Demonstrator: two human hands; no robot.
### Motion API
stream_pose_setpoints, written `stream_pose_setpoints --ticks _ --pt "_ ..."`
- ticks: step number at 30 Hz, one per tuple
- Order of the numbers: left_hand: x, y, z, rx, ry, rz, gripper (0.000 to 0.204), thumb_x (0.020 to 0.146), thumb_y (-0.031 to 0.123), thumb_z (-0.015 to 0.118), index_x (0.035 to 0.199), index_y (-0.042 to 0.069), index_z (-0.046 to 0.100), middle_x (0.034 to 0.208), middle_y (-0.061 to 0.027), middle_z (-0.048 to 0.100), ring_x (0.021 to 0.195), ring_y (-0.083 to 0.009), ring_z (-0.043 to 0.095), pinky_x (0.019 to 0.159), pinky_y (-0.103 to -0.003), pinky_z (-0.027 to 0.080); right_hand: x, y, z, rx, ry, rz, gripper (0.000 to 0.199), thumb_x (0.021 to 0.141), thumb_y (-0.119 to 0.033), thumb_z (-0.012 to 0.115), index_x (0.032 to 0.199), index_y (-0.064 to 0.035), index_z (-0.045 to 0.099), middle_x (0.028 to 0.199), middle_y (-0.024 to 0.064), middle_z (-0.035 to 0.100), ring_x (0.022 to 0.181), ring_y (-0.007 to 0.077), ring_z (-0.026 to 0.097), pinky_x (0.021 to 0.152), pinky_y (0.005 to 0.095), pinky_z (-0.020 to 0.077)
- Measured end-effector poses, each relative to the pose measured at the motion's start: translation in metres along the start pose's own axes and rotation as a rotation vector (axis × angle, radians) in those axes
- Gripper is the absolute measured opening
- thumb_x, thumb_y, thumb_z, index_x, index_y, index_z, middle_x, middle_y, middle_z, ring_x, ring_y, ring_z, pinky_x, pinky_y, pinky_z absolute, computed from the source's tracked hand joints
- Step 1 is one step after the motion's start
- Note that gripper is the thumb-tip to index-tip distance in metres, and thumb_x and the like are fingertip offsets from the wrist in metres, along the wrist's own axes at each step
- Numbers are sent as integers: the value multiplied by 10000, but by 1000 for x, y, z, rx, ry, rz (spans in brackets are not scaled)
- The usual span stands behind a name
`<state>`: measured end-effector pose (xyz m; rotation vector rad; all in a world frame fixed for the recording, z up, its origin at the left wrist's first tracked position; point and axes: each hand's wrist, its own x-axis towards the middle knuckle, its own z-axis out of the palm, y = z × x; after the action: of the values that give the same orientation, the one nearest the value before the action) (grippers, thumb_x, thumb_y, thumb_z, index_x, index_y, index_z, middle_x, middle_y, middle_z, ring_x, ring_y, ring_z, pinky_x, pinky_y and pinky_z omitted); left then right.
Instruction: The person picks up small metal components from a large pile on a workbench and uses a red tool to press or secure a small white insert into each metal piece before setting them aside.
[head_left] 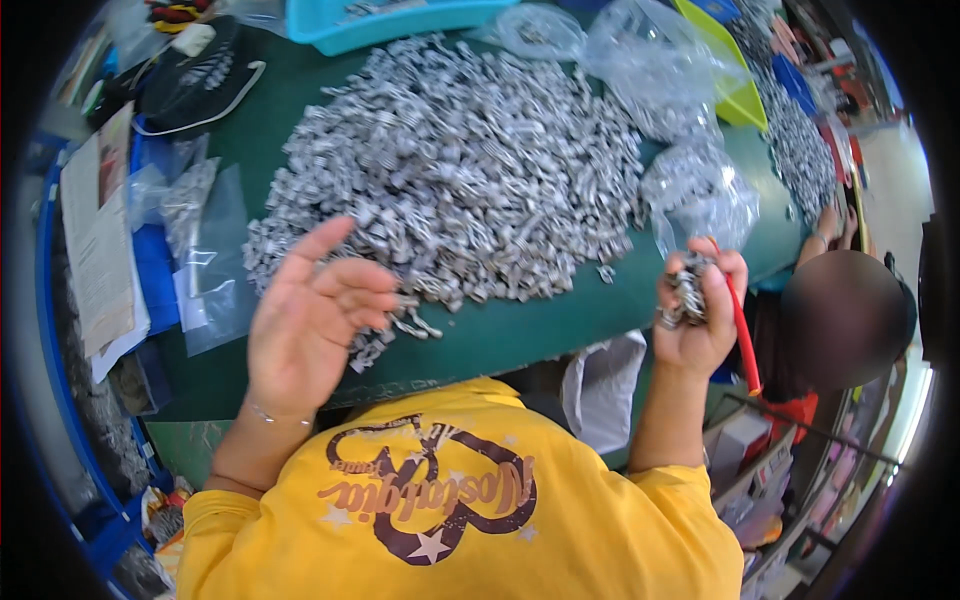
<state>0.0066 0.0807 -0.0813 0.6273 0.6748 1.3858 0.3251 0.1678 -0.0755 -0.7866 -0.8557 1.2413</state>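
Note:
A large heap of small silvery metal parts (pixel 460 170) covers the middle of a green table (pixel 520 330). My left hand (pixel 315 315) is raised over the heap's near edge, palm up, fingers loosely curled and apart, with nothing in it. My right hand (pixel 700 310) is lifted off the table's right front edge and grips a bunch of the same metal parts (pixel 688 288) together with a red stick-like tool (pixel 742 335) that hangs down from the fist.
Clear plastic bags with parts (pixel 700 190) lie right of the heap, more empty bags (pixel 200 250) at the left. A turquoise tray (pixel 390 20) and a yellow-green bin (pixel 735 70) stand at the back. Another person (pixel 845 315) sits at the right. Papers (pixel 100 240) lie at the left edge.

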Motion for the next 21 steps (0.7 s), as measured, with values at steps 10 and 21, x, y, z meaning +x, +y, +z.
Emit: stream_pose_setpoints --ticks 10,21 --pt "0 -6 -18 73 81 99 489 928 254 421 1299 -46 314 966 -114 511 812 -164 508 733 -284 438 -123 55 -207 -593 667 250 141 826 -33 612 877 -63 485 902 111 631 805 177 605 730 265 465" --pt "-25 2 -19 1121 144 -35 239 721 45 728 934 52 621 761 -12 551 645 -65 506 572 -198 408 -31 31 -17 -344 -509 -54 191 785 20 599 827 -44 425 705 119 583 648 188 554 607 304 468"
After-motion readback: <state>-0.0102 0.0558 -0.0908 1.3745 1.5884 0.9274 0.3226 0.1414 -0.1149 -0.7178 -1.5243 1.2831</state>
